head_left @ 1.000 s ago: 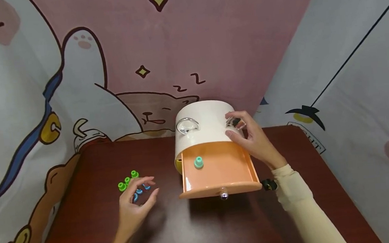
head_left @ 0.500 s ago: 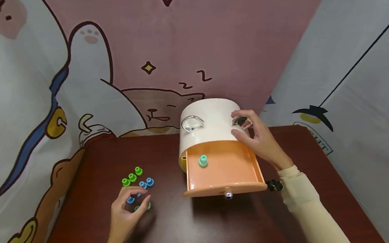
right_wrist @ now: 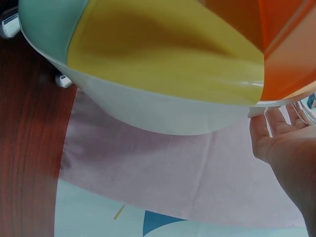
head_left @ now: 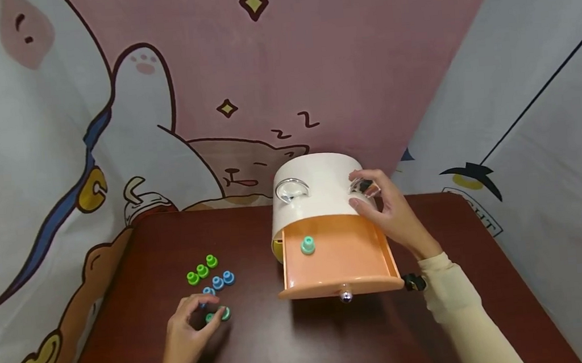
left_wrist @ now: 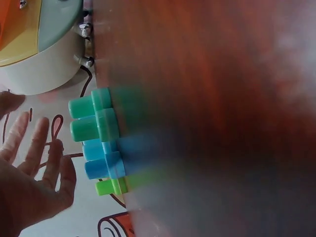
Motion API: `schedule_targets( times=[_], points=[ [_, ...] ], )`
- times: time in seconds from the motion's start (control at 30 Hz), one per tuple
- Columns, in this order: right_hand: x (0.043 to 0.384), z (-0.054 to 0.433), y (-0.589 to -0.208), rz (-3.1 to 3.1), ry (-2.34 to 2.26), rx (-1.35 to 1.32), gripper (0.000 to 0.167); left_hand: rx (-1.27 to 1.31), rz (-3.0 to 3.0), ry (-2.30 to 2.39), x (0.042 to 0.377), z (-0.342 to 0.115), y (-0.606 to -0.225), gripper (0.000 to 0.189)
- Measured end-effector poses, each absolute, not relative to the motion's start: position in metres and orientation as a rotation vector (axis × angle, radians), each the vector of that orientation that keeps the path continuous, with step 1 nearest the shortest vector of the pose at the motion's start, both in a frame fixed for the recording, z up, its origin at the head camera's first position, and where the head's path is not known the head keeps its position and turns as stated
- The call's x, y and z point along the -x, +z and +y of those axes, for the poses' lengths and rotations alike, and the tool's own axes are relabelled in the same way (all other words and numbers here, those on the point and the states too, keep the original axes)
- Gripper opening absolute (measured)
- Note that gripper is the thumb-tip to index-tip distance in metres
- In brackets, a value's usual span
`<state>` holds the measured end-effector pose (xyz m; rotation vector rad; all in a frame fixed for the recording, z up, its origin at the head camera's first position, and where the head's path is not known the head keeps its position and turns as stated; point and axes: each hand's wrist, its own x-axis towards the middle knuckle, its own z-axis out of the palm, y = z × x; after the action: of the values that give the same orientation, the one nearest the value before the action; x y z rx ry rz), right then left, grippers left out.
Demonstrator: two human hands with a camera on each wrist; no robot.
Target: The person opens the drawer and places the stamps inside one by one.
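My left hand, fingers curved and thumb apart, hovers around two teal stubby pegs on the table and partly hides one. In the left wrist view its spread fingers hold nothing, and the teal pegs stand a little apart from them. My right hand rests on the white rounded casing of a small toy cabinet, thumb and fingers either side of a silver ring handle. An orange drawer is pulled out, with one mint-green peg standing inside at the left.
Several blue pegs and a row of three lime-green pegs stand beyond my left hand. A silver knob juts from the drawer front. Something small and black lies by my right sleeve. Cartoon cloth walls edge the brown table.
My left hand has moved from over the blue and lime-green pegs towards me, down to the teal ones. My right hand stays on the casing. The head view has shifted slightly.
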<state>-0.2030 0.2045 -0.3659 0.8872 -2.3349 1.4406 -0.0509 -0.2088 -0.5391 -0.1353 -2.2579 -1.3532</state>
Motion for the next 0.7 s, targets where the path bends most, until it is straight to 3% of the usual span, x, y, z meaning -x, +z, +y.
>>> schedule_targets(
  times=[0.33,0.7],
  points=[
    [0.203,0.214,-0.364,-2.339,1.423,-0.865,0.051,0.076,-2.404,-1.224,0.059,-0.207,-0.542,0.032],
    [0.204,0.205,-0.367,-2.331,1.444,-0.899,0.05,-0.012,-2.495,-1.098,0.048,-0.211,-0.544,0.035]
  ],
)
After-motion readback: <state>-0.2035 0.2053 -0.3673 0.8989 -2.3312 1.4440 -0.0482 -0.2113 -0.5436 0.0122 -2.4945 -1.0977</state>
